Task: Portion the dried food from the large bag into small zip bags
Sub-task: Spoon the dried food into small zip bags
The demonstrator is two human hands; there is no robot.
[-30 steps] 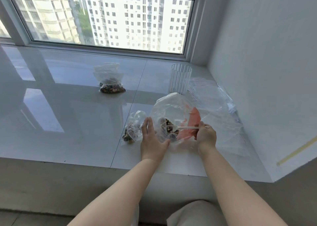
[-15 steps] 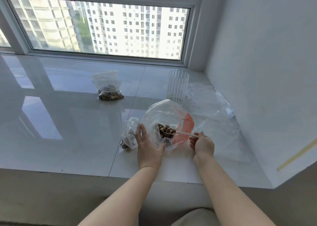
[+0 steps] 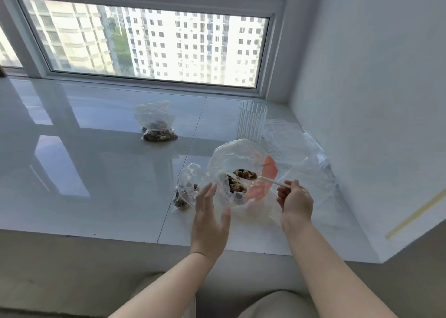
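Fingers of left hand (image 3: 209,223) straight, spread beside large bag (image 3: 237,170); right hand (image 3: 295,201) pinched white spoon (image 3: 271,181) heaped with dried food (image 3: 245,174) inside bag, right-centre on sill (image 3: 96,172). Small zip bag (image 3: 187,188) just left.

Two bare forearms, no sleeves in view. Left hand (image 3: 209,223) and right hand (image 3: 296,203) bare: no gloves, rings, watch or wristband visible. Light beige trousers (image 3: 263,304) on the knees at bottom edge of frame. Plain fabric, no markings.
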